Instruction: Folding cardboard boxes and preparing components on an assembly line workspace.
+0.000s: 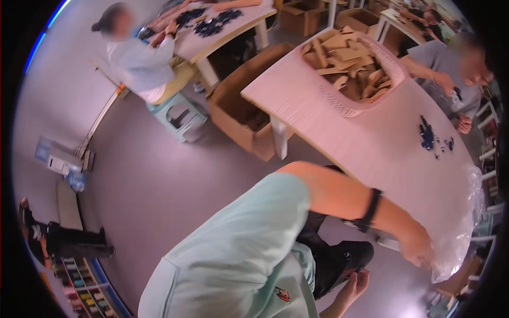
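1. The clear plastic bag (457,249) lay along the right edge of the table (371,143), its long axis following that edge.
2. The left hand (416,243), nearer, was just beside it, fingers bent downward; its grip could not be told.
3. The right hand (358,285) had fingertips drawn together, contents unclear.
4. The basket (347,108) held cardboard pieces (347,54).
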A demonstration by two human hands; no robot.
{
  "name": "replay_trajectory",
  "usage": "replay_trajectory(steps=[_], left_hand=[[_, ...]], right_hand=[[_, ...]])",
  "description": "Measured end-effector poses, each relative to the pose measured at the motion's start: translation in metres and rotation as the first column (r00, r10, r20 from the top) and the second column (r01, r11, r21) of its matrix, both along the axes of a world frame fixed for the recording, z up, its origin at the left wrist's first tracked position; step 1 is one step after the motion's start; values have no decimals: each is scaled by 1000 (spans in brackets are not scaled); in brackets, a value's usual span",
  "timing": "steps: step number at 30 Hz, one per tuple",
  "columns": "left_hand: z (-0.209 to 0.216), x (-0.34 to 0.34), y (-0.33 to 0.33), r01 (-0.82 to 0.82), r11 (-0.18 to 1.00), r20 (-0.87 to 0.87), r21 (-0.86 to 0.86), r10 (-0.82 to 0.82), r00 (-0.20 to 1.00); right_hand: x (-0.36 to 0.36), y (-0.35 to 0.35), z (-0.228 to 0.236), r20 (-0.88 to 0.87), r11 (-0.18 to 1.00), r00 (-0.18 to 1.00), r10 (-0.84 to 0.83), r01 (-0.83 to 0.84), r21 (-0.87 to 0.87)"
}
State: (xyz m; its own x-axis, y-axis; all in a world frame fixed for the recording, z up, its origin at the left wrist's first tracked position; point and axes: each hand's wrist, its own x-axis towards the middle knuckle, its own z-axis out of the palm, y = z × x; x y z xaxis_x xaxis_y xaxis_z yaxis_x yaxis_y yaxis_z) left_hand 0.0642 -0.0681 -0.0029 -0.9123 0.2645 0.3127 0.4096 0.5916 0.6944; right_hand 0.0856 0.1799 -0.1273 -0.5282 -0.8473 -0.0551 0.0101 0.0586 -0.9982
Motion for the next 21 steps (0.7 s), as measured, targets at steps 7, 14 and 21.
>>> replay_trajectory(steps=[7,14,21], left_hand=[[-27,116,-22,-249,862,79,442,239,968],[-34,164,8,-301,888,369,349,165,915],[-47,185,13,-405,803,357,436,259,898]], right_hand=[[-4,-10,13,102,972,969,-224,230,-45],[-1,-36,41,242,992,962,124,-130,8],[17,-63,43,-100,993,988,116,-115,19]])
